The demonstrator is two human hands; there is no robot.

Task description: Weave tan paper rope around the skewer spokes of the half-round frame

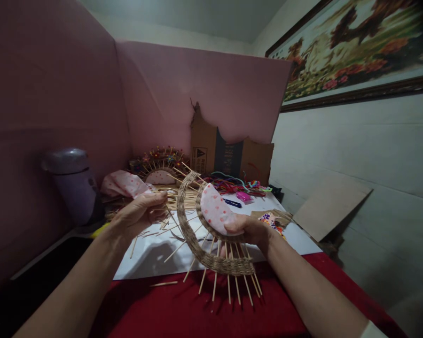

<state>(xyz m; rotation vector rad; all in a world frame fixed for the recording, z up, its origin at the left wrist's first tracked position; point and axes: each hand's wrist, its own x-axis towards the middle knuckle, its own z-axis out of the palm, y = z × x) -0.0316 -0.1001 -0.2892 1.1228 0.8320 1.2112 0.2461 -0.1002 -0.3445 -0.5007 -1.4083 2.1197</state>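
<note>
My right hand (248, 231) grips a half-round woven fan frame (204, 249) by its pink spotted fabric centre (215, 211). Thin wooden sticks radiate from the centre through a braided straw band and poke out past it. The frame is held up on edge above the table. My left hand (141, 213) is to its left, fingers pinched together at the ends of some sticks near the frame's upper edge. What the left fingers pinch is too small to name.
A white sheet (151, 258) lies on a red cloth (169, 310) with loose sticks. Behind are a finished decorated fan (160, 164), pink spotted fabric (125, 184), coloured cords (232, 185), a blue pen (232, 203), cardboard pieces (229, 155) and a grey jug (72, 180) at left.
</note>
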